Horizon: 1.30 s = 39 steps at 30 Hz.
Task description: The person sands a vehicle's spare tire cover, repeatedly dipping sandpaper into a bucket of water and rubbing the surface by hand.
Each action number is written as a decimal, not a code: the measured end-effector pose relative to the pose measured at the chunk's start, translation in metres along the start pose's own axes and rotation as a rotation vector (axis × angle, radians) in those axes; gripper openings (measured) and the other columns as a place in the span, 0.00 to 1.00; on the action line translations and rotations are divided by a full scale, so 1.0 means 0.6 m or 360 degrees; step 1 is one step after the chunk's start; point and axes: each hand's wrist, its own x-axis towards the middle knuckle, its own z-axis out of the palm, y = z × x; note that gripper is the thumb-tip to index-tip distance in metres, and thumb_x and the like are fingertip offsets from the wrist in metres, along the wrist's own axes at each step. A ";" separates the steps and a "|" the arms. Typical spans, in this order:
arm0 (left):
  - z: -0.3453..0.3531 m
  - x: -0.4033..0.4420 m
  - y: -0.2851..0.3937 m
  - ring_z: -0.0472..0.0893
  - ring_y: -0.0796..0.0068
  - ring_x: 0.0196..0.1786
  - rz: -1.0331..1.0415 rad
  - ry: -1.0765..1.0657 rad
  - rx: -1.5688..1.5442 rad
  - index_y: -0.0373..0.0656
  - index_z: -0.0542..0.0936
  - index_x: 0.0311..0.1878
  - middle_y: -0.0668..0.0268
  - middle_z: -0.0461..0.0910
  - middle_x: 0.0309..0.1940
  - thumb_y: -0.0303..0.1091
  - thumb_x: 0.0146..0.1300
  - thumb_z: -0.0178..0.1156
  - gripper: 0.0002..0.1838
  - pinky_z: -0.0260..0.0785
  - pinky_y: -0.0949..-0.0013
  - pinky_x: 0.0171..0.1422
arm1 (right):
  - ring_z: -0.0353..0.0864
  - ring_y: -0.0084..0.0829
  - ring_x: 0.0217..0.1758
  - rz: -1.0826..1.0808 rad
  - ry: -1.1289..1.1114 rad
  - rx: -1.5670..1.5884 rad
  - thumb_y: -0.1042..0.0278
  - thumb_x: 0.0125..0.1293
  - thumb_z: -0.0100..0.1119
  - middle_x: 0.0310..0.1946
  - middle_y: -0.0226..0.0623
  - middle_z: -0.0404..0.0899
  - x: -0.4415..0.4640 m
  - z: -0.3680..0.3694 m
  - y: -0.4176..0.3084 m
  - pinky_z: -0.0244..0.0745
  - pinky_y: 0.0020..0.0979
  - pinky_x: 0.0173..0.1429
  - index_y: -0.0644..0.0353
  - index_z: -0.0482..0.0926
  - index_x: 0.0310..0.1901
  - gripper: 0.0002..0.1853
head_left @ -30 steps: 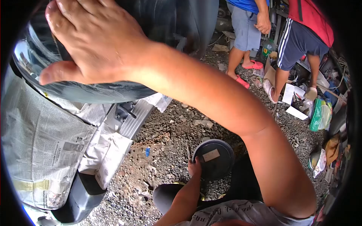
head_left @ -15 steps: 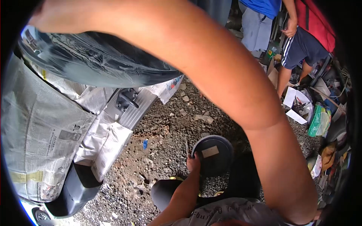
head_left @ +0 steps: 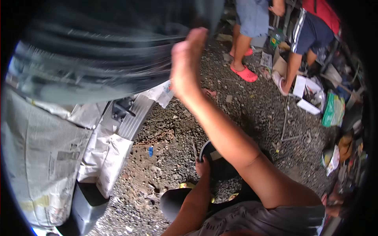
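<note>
Wet-looking streaks cover a dark curved panel (head_left: 98, 51) at the upper left. My right hand (head_left: 187, 65) is at its right side, seen edge-on and slightly blurred, with thumb and fingers apart and nothing visible in it. Lower down, my left hand (head_left: 202, 166) grips the rim of a round black basin (head_left: 224, 169). A tan rectangular piece (head_left: 215, 155) lies in the basin, which my right forearm partly covers. Beside the left fingers a thin strip (head_left: 194, 148) sticks up; whether the hand holds it is unclear.
Newspaper (head_left: 47, 157) covers the vehicle part at left, near a ribbed metal step (head_left: 136, 120) and a grey bumper end (head_left: 88, 204). Two people stand at the upper right, one in red clogs (head_left: 245, 74). An open white box (head_left: 309, 94) and a green bag (head_left: 334, 110) lie on gravel.
My right hand has swept from the panel's upper left to its right side. My left hand stays at the basin's rim. The camera view has shifted somewhat.
</note>
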 end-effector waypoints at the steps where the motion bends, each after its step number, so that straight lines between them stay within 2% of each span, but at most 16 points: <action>1: -0.022 -0.017 0.027 0.78 0.43 0.60 -0.0034 -0.0039 -0.0046 0.33 0.76 0.61 0.43 0.80 0.55 0.62 0.65 0.55 0.38 0.70 0.50 0.63 | 0.20 0.53 0.83 -0.0265 -0.0049 -0.0095 0.31 0.76 0.25 0.80 0.58 0.21 -0.023 0.006 -0.041 0.20 0.49 0.82 0.63 0.33 0.79 0.46; 5: 0.015 0.010 -0.025 0.81 0.40 0.54 0.0333 0.0028 -0.0091 0.32 0.78 0.56 0.41 0.82 0.50 0.61 0.64 0.57 0.36 0.73 0.47 0.57 | 0.18 0.58 0.82 -0.0547 -0.0283 -0.0108 0.25 0.71 0.29 0.78 0.63 0.21 -0.079 0.006 -0.027 0.20 0.59 0.81 0.69 0.33 0.77 0.54; 7: 0.007 0.004 -0.003 0.81 0.41 0.55 0.0078 0.0057 -0.0013 0.31 0.76 0.59 0.41 0.82 0.50 0.61 0.64 0.58 0.38 0.72 0.47 0.59 | 0.21 0.51 0.84 0.0053 0.0017 0.0036 0.27 0.74 0.27 0.79 0.60 0.22 -0.020 -0.009 0.052 0.21 0.48 0.83 0.70 0.32 0.77 0.52; 10: 0.020 0.010 -0.020 0.81 0.41 0.55 0.0207 0.0208 0.0057 0.30 0.75 0.61 0.41 0.81 0.52 0.63 0.65 0.57 0.40 0.72 0.47 0.60 | 0.20 0.46 0.84 0.0611 0.0275 0.0588 0.29 0.75 0.27 0.80 0.58 0.22 0.023 -0.009 0.104 0.21 0.38 0.83 0.72 0.30 0.76 0.51; 11: 0.042 0.040 -0.058 0.81 0.41 0.55 0.0490 0.0164 0.0143 0.30 0.76 0.60 0.42 0.81 0.52 0.62 0.65 0.57 0.40 0.73 0.47 0.59 | 0.19 0.45 0.84 0.0751 0.0296 0.0672 0.29 0.75 0.26 0.80 0.57 0.22 0.036 -0.018 0.096 0.21 0.37 0.83 0.72 0.30 0.76 0.51; 14: 0.035 0.017 -0.055 0.81 0.42 0.54 0.0491 -0.0149 0.0189 0.30 0.76 0.59 0.42 0.82 0.51 0.61 0.64 0.59 0.38 0.73 0.48 0.58 | 0.10 0.43 0.82 0.0590 0.0259 0.0911 0.33 0.77 0.28 0.78 0.53 0.11 -0.079 0.030 0.010 0.17 0.45 0.82 0.69 0.23 0.76 0.49; 17: 0.021 -0.001 -0.038 0.81 0.42 0.54 0.0437 -0.0250 0.0185 0.30 0.77 0.58 0.42 0.82 0.51 0.60 0.63 0.60 0.37 0.74 0.48 0.57 | 0.09 0.44 0.82 0.0371 0.0007 0.0678 0.36 0.77 0.27 0.79 0.51 0.11 -0.126 0.034 0.031 0.17 0.45 0.82 0.65 0.23 0.77 0.46; 20: 0.014 0.008 -0.029 0.82 0.42 0.53 0.0332 -0.0173 0.0056 0.30 0.77 0.57 0.43 0.82 0.51 0.58 0.62 0.61 0.36 0.74 0.49 0.56 | 0.14 0.39 0.83 0.0616 0.0260 0.0867 0.36 0.78 0.25 0.80 0.46 0.15 -0.077 0.038 0.075 0.18 0.40 0.83 0.64 0.25 0.77 0.45; 23: 0.010 0.013 -0.034 0.82 0.42 0.53 0.0242 -0.0064 -0.0063 0.30 0.78 0.56 0.43 0.82 0.50 0.57 0.61 0.63 0.35 0.75 0.49 0.55 | 0.21 0.34 0.84 0.0822 0.0390 0.1722 0.32 0.77 0.26 0.82 0.44 0.23 -0.006 0.012 0.124 0.21 0.35 0.83 0.63 0.28 0.78 0.46; 29: -0.004 0.000 -0.002 0.82 0.40 0.51 0.0164 -0.0042 -0.0104 0.30 0.78 0.57 0.43 0.83 0.51 0.56 0.63 0.61 0.34 0.74 0.47 0.57 | 0.15 0.34 0.83 0.0786 0.0312 0.1529 0.27 0.74 0.23 0.81 0.42 0.15 -0.064 0.047 0.073 0.16 0.36 0.83 0.62 0.23 0.77 0.49; 31: 0.007 0.012 -0.014 0.79 0.39 0.58 0.0113 0.0013 0.0063 0.30 0.76 0.62 0.40 0.79 0.56 0.64 0.65 0.54 0.41 0.71 0.47 0.63 | 0.63 0.40 0.75 0.0796 0.0495 0.1836 0.24 0.72 0.30 0.74 0.46 0.62 0.015 0.017 0.110 0.54 0.37 0.79 0.64 0.54 0.76 0.49; 32: -0.002 0.002 0.004 0.78 0.39 0.59 0.0072 0.0015 0.0106 0.30 0.75 0.63 0.40 0.79 0.57 0.65 0.66 0.53 0.42 0.70 0.47 0.64 | 0.49 0.41 0.81 0.0936 0.0401 0.1869 0.22 0.71 0.29 0.79 0.46 0.48 0.044 0.013 0.162 0.46 0.40 0.81 0.59 0.46 0.79 0.50; 34: -0.004 -0.006 0.010 0.80 0.39 0.57 0.0126 0.0130 0.0148 0.27 0.76 0.59 0.39 0.80 0.53 0.64 0.66 0.55 0.41 0.71 0.47 0.61 | 0.52 0.47 0.75 0.0833 0.0103 0.2137 0.31 0.75 0.28 0.73 0.54 0.51 0.061 -0.021 0.162 0.49 0.46 0.77 0.67 0.50 0.74 0.44; 36: 0.011 0.009 -0.015 0.79 0.41 0.59 0.0103 0.0060 0.0111 0.29 0.75 0.62 0.41 0.80 0.55 0.65 0.66 0.53 0.42 0.71 0.47 0.62 | 0.40 0.44 0.83 0.0882 -0.0018 0.2281 0.30 0.74 0.28 0.79 0.50 0.41 0.032 -0.018 0.131 0.37 0.43 0.83 0.65 0.43 0.78 0.46; 37: 0.011 0.016 -0.020 0.78 0.42 0.60 0.0103 0.0029 0.0098 0.30 0.74 0.64 0.41 0.79 0.56 0.66 0.66 0.53 0.43 0.71 0.47 0.62 | 0.50 0.39 0.81 0.1154 0.0216 0.2276 0.23 0.70 0.35 0.79 0.43 0.52 0.017 0.022 0.122 0.47 0.43 0.81 0.56 0.47 0.79 0.49; 39: -0.014 0.002 0.002 0.80 0.42 0.57 0.0194 -0.0177 0.0178 0.31 0.76 0.62 0.42 0.81 0.53 0.64 0.66 0.53 0.41 0.73 0.48 0.59 | 0.55 0.40 0.80 0.1462 0.0485 0.2043 0.29 0.74 0.34 0.78 0.42 0.54 -0.037 0.017 -0.005 0.46 0.52 0.82 0.51 0.49 0.78 0.42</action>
